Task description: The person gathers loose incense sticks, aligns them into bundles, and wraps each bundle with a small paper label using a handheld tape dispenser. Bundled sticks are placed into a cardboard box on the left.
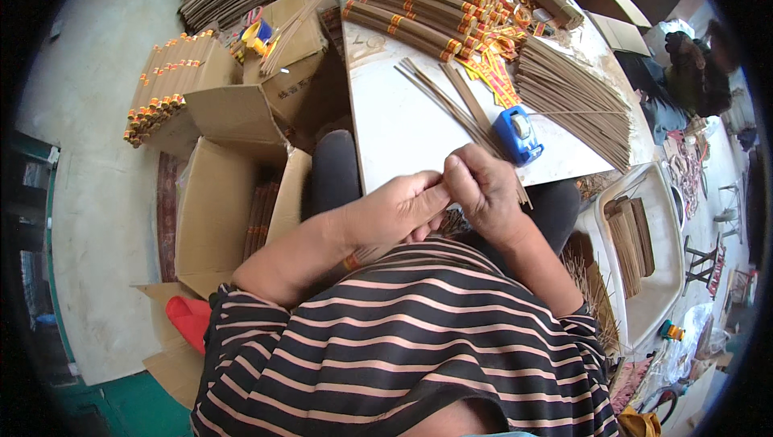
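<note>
Incense sticks — a thin brown bundle of them — run from between the two hands up and to the left across the white worktop, their long axis slanting away from the person toward the far stacks. Going left to right: at the far left an open cardboard box stands on the floor, with a stack of orange-tipped wrapped rolls resting on another box behind it. Next comes the left hand, just over the near edge of the worktop, fingers curled and thumb pressed toward the right hand; it pinches the near end of the bundle, though exactly how many sticks it holds is hidden by the fingers. Touching it is the right hand, clenched around the same end, knuckles up, sitting slightly farther along the sticks and so nearer their free length. Both hands grip the lower end; the rest of the bundle lies away from them, up the worktop. Just beyond the right hand sits a blue tape dispenser, beside the sticks. Farther back lie wrapped bundles with orange bands, and to the right a large fan of loose sticks — then, off the worktop, a white tray holding more sticks.
</note>
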The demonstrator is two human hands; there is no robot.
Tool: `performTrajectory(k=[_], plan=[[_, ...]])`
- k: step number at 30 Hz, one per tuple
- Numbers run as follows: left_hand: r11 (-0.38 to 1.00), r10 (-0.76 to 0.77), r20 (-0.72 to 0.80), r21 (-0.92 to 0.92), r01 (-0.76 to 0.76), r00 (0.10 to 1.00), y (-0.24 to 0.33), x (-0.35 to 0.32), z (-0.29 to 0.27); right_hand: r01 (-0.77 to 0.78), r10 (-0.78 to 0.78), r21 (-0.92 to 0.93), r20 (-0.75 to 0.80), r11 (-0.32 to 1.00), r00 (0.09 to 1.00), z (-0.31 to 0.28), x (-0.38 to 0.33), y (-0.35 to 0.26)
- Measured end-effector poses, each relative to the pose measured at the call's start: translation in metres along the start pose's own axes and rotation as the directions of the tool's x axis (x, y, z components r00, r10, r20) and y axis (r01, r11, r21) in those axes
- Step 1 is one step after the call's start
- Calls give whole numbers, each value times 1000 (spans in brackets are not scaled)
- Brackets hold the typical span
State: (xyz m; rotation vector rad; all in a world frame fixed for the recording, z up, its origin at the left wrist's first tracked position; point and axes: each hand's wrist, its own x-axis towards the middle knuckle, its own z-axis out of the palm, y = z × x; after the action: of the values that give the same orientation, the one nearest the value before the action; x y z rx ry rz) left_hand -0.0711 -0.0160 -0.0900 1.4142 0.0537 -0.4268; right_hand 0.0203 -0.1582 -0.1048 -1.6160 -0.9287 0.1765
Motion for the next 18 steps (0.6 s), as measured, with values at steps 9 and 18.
performTrajectory(k=[9,18], plan=[[989,-141,-74,-59,137,987,-12,11,-7,-143,154,-65,224,988,962,-28,28,42],[969,-168,-105,-202,145,980,-28,20,-35,-269,453,-806,-1,527,891,-94,137,186]])
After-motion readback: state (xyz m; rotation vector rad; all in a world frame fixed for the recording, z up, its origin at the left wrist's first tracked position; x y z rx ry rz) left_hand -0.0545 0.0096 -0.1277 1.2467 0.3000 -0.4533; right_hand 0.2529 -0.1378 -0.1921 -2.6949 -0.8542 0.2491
